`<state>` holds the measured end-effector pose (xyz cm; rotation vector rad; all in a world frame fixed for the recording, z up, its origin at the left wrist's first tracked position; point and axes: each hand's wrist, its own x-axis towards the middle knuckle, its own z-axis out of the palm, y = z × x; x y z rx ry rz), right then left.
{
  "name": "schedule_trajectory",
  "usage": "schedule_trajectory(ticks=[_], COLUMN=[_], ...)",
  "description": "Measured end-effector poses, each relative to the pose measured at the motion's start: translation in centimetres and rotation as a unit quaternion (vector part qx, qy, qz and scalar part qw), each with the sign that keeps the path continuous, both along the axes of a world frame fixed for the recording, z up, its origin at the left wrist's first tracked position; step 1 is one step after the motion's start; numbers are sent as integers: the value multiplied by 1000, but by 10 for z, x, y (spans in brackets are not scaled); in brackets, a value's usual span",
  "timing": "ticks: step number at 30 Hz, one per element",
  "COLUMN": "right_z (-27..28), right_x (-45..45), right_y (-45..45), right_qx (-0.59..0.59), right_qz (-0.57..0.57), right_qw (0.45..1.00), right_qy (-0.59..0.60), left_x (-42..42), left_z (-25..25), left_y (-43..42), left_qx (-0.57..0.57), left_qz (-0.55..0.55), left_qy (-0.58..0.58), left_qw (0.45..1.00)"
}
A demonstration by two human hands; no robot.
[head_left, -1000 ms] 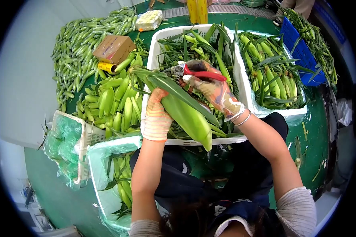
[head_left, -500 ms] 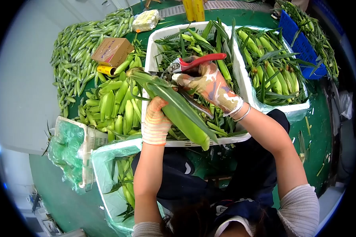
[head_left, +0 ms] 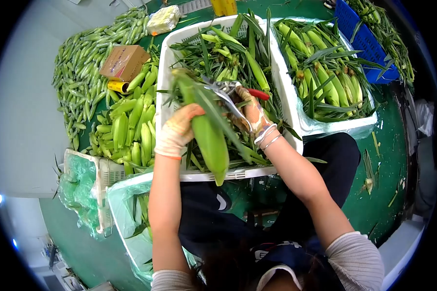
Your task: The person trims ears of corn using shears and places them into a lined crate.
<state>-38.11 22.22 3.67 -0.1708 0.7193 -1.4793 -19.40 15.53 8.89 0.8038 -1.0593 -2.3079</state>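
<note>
My left hand (head_left: 177,130), in a striped glove, grips a green corn ear (head_left: 210,140) in its husk, tip pointing down, above the front of the white crate (head_left: 292,114). A loose leaf runs down the ear's right side. In a patterned glove, my right hand (head_left: 251,110) is wrapped round red-handled pruning shears (head_left: 259,94). Their metal part lies against the upper part of the ear and leaf; the blades are blurred. Husks and leaves (head_left: 213,53) fill the crate beneath both hands.
Unwrapped corn (head_left: 133,121) is piled left, beside a cardboard box (head_left: 125,63) and wrapped ears (head_left: 80,72). A lined crate of corn (head_left: 332,123) stands right, near a blue crate (head_left: 357,39). Green plastic (head_left: 77,186) spills from a crate at lower left.
The ear has swung more upright and moved left with my left hand. My right hand has turned and lowered, bringing the shears' red handle down. The whole view has shifted slightly.
</note>
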Motion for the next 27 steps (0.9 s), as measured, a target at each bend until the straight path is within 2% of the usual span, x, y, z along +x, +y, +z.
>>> schedule_trajectory(ticks=[1, 2, 3, 4, 6, 7, 8, 9, 10, 11, 12, 13, 14, 16, 18, 19, 20, 22, 23, 24, 26, 27], right_z=[-1, -3, 10, 11, 10, 8, 17, 7, 24, 40, 56, 53, 45, 48, 86, 87, 88, 115, 115, 114, 113, 112], right_x=[-9, -15, -19, -23, -33, -35, -34, -38, -35, -31, -28, -31, -36, -35, -20, -11, 4, 21, 31, 32, 30, 36], right_y=[-4, -3, 0, 1, 4, 5, 10, 7, 9, 12, 15, 16, 14, 12, 23, 27, 24, 39, 40, 44, 49, 51], right_qx=[-32, -56, -81, -74, -88, -48, -73, -68, -53, -39, -25, -39, -56, -62, -42, -74, -132, -166, -139, -138, -168, -175], right_qz=[0, -35, -67, -106, -116, -131, -127, -122, -144, -168, -192, -170, -146, -131, -69, -77, -95, -112, -137, -128, 2, -14], right_qw=[999, 998, 993, 988, 988, 990, 988, 989, 988, 985, 981, 984, 981, 967, 957, 940, 946, 918, 924, 922, 935, 940], right_qy=[18, -22, -63, -80, -57, -31, 42, 39, 18, -4, -25, 44, 111, 210, 278, 324, 280, 342, 330, 337, 312, 292], left_x=[-1, -4, 6, 12, 13, 10, 5, -5, -23, -33, -39, -37, -33, -32, -33, -33, -33, -27, -17, -13, -6, -1], left_z=[18, 38, 24, 7, -34, -56, -74, -86, -69, -54, -44, -32, -23, 18, 48, 55, 57, 51, 39, 42, 56, 54], left_y=[2, 2, -13, -30, -63, -72, -79, -85, -73, -73, -72, -67, -52, -9, 33, 51, 61, 76, 72, 78, 85, 85], left_qx=[-2, -6, 0, 8, 9, 1, -7, 34, 19, -37, -93, -142, -146, -132, -194, -167, -154, -162, -147, -142, -161, -162], left_qz=[15, 28, 130, 184, 265, 263, 261, 272, 232, 165, 94, 25, 55, 71, 82, 99, 118, 171, 154, 162, 182, 180], left_qy=[15, 29, 11, 30, -83, -118, -152, -210, -273, -417, -547, -526, -408, -224, -125, -58, -34, 1, 42, 48, 77, 96], left_qw=[1000, 999, 991, 982, 961, 957, 953, 938, 933, 893, 827, 838, 899, 963, 969, 979, 980, 972, 976, 975, 967, 965])
